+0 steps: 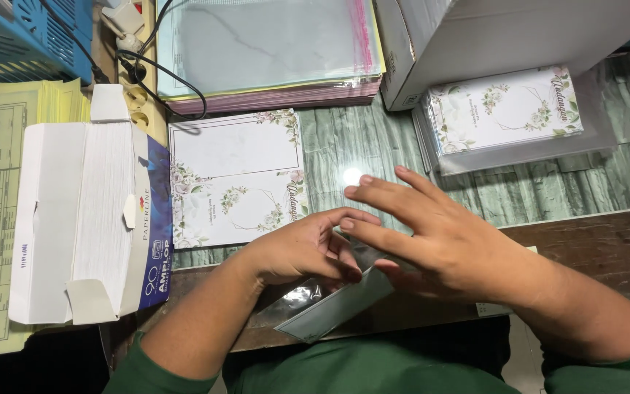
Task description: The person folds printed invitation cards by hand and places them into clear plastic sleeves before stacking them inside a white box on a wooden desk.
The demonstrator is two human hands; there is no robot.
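Green sleeves of mine fill the bottom of the view at six o'clock, and just above them I hold a pale envelope in a clear plastic sleeve (333, 310), tilted with its low end toward seven o'clock. My left hand (297, 252) curls over its upper edge, fingers bent and pressed down on the plastic. My right hand (432, 241) lies across from three o'clock, its fingers spread and flat, thumb tucked under against the envelope's right end; whether the thumb truly pinches it I cannot tell, since the palm hides it.

I judge I am in the middle of seating the envelope into its sleeve or flattening the flap. The next move calls for a steady hold with the left while the right smooths along the length, keeping the plastic from creasing.

Room is narrow. The dark wooden table edge (592, 244) runs just beyond my hands, and the envelope overhangs it toward my lap. At ten o'clock, near my left wrist, an open white and blue envelope box (89, 211) stands full. At eleven o'clock lies a floral printed card (231, 179), close to my left fingers. At one o'clock a wrapped stack of floral cards (508, 113) sits well apart, with a grey carton (490, 36) behind it. Bare green tabletop (359, 142) at twelve o'clock is the only open patch.
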